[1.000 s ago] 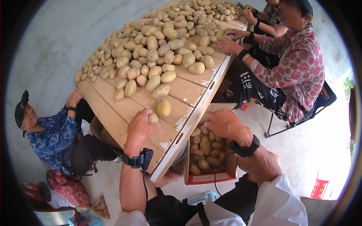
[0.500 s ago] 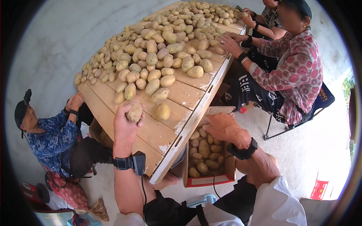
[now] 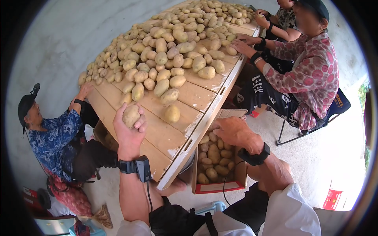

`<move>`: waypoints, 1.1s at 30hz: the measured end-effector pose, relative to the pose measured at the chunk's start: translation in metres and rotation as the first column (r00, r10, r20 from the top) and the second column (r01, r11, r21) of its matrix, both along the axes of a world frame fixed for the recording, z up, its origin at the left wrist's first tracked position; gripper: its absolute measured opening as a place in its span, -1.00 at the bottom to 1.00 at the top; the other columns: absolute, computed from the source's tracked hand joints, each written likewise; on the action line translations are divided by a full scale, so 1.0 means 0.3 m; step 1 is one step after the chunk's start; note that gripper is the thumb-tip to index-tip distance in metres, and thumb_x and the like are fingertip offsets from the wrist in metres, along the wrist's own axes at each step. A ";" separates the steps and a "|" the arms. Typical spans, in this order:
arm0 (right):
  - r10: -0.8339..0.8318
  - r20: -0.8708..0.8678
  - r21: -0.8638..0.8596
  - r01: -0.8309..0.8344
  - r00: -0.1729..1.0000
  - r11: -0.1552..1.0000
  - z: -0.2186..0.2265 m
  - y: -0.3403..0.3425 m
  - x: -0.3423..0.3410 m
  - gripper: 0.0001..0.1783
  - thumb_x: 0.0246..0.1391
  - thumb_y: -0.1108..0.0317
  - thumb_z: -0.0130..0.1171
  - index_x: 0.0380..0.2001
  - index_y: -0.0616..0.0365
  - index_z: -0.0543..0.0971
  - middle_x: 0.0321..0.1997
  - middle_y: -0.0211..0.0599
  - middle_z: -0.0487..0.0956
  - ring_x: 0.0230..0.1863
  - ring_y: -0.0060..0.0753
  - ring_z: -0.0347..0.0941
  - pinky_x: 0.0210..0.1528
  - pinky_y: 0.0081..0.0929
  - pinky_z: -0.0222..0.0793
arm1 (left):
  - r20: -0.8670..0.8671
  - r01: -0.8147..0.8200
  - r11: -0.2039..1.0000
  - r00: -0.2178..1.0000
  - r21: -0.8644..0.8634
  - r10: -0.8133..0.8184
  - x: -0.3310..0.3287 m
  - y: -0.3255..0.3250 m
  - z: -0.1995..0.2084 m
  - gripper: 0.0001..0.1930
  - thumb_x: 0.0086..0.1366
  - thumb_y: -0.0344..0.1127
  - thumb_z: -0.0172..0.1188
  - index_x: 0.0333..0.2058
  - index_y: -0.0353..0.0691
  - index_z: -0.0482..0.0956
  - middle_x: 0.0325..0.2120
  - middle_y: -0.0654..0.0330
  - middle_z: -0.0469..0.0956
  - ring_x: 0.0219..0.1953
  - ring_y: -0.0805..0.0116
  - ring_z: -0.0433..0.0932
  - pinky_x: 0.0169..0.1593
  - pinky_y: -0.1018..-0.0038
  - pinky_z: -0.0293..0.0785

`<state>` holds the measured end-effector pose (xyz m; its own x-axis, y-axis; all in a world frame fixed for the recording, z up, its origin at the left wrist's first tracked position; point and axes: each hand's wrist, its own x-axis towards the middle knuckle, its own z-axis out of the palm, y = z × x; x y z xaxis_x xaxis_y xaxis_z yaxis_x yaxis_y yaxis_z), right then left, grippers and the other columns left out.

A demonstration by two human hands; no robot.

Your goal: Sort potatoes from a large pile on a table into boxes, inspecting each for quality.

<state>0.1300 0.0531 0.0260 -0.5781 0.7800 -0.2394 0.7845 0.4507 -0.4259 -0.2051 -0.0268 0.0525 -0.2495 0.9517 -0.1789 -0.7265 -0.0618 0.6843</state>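
My left hand (image 3: 130, 131) is closed round a potato (image 3: 131, 116), held just above the table's near left part. Below the table's right edge, my right hand (image 3: 238, 133) hangs over an open cardboard box (image 3: 219, 187) with several potatoes (image 3: 214, 154) in it. Its fingers curl down beside the box's raised flap (image 3: 232, 113), and their tips are hidden, so whatever they hold is out of sight. A large heap of potatoes (image 3: 161, 58) covers the far part of the wooden table (image 3: 157, 147). One single potato (image 3: 172, 113) lies at the heap's near side.
At the left sits a person in a blue patterned shirt (image 3: 59, 135), one hand at the heap's edge. Two people sit along the right side; the nearer wears a pink patterned shirt (image 3: 307, 74) and sits on a folding chair (image 3: 338, 106). A red net sack (image 3: 69, 196) stands lower left.
My left hand has shifted slightly left and up with the potato, turning it a little. The left person's hand has reached out to the heap. My right hand stays nearly in place.
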 end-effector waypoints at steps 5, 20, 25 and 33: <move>-0.005 -0.013 0.018 0.005 1.000 1.000 -0.017 0.003 0.012 -0.61 0.27 0.14 0.06 -0.15 0.25 0.66 -0.16 0.20 0.68 -0.04 0.30 0.62 0.05 0.07 0.50 | 0.032 0.032 0.999 0.999 0.022 -0.033 0.012 0.008 0.000 -0.58 0.52 0.05 0.02 -0.16 -0.26 0.54 -0.37 0.15 0.56 -0.69 0.50 0.30 -0.64 0.54 0.14; 0.005 0.007 -0.005 -0.005 1.000 1.000 -0.003 0.009 0.018 -0.61 0.22 0.17 0.18 0.03 0.10 0.65 -0.19 0.08 0.71 -0.09 0.15 0.65 -0.02 -0.10 0.52 | 0.240 0.077 0.996 0.967 0.044 -0.086 0.005 0.035 -0.013 -0.60 0.56 -0.05 0.06 0.12 -0.24 0.52 -0.16 0.10 0.56 -0.18 0.28 0.60 -0.34 0.45 0.50; -0.033 -0.055 -0.060 0.029 0.998 0.998 0.021 -0.004 0.005 -0.60 0.16 0.15 0.12 -0.06 0.18 0.66 -0.08 0.22 0.68 0.04 0.30 0.58 0.15 0.06 0.45 | 0.245 0.038 0.999 0.969 0.026 -0.043 -0.005 0.035 -0.018 -0.64 0.56 -0.02 0.07 -0.02 -0.23 0.56 -0.28 0.18 0.58 -0.27 0.33 0.60 -0.36 0.46 0.47; -0.012 -0.072 -0.037 0.009 0.997 0.999 -0.001 0.003 0.016 -0.59 0.19 0.12 0.15 -0.05 0.18 0.66 -0.09 0.20 0.68 0.04 0.31 0.58 0.14 0.08 0.45 | 0.346 0.104 0.991 0.930 0.086 -0.127 -0.023 0.039 -0.033 -0.63 0.57 0.01 0.04 -0.10 -0.21 0.56 -0.27 0.19 0.62 -0.33 0.32 0.66 -0.45 0.46 0.53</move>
<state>0.1348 0.0538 0.0258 -0.5869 0.7776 -0.2258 0.7556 0.4257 -0.4978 -0.2121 -0.0152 0.0425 -0.0701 0.9827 -0.1712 -0.9237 0.0009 0.3830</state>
